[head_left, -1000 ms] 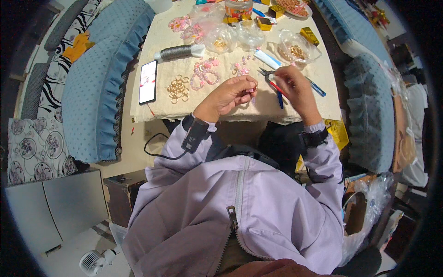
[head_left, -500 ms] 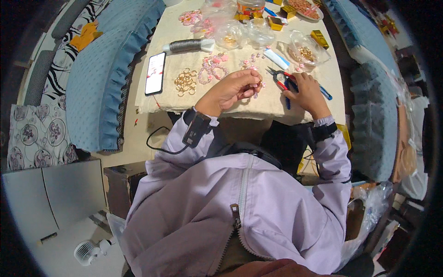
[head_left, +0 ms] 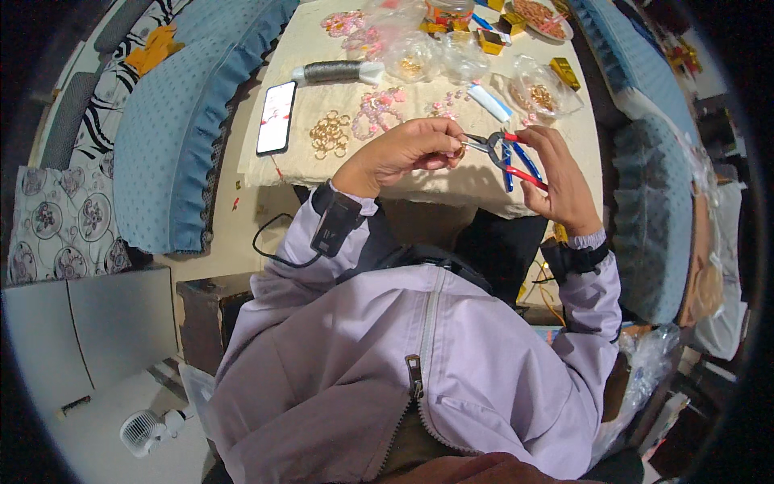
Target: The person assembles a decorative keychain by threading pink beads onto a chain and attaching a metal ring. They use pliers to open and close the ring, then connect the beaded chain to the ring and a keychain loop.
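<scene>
My right hand [head_left: 568, 194] is closed on the red handles of a pair of pliers [head_left: 497, 143], whose jaws point left and reach my left fingertips. Thumb and fingers of my left hand [head_left: 403, 153] pinch a small gold-coloured piece [head_left: 461, 152], mostly hidden by the fingers. Left of that hand lies a pile of gold rings [head_left: 329, 135]. Pink beaded strands [head_left: 377, 111] and loose pink beads [head_left: 448, 105] sit just beyond it. Under the pliers, a blue-handled tool [head_left: 527, 161] and a slim blue tool [head_left: 507, 168] rest on the cloth.
A phone [head_left: 276, 118] with a lit screen lies at the table's left. Behind are a wire spool [head_left: 334, 72], a white-and-blue tube [head_left: 489, 102], plastic bags of gold pieces [head_left: 542, 98], small yellow boxes [head_left: 565, 73] and a plate [head_left: 556, 34]. Blue padded seats [head_left: 173, 153] flank the table.
My right hand has picked the pliers up off the cloth and brought their jaws to my left fingertips. My left hand keeps its pinch. The view has shifted slightly.
</scene>
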Motion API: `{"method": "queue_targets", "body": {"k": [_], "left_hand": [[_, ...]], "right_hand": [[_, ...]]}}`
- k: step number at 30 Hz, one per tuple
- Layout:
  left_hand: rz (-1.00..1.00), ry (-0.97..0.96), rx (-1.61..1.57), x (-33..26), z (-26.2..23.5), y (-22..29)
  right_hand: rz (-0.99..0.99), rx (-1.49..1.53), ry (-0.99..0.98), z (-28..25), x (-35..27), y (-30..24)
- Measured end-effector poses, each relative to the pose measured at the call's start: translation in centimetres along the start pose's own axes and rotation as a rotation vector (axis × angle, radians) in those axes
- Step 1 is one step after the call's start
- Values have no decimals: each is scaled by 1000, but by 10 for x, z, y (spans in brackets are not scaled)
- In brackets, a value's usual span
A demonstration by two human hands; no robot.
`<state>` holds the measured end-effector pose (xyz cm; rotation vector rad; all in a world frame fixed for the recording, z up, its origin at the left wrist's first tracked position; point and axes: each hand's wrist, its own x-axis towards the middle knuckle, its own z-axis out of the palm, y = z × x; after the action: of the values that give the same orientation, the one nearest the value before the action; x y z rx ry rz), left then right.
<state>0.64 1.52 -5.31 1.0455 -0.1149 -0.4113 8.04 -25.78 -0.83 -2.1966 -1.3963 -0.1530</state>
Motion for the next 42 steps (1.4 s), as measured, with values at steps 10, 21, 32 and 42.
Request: {"method": "queue_targets", "body": {"k": [10, 21, 32, 42], "left_hand": [[-26, -54, -41, -11, 10, 10], [-37, -119, -28, -14, 19, 11], [-62, -51, -75, -20, 34, 14], [-32, -71, -74, -20, 36, 15]], "right_hand": [[-46, -55, -22, -4, -2, -8], [-51, -60, -3, -5, -10, -11], [-97, -62, 38, -7, -15, -13], [-44, -16, 20, -7, -21, -14]]}}
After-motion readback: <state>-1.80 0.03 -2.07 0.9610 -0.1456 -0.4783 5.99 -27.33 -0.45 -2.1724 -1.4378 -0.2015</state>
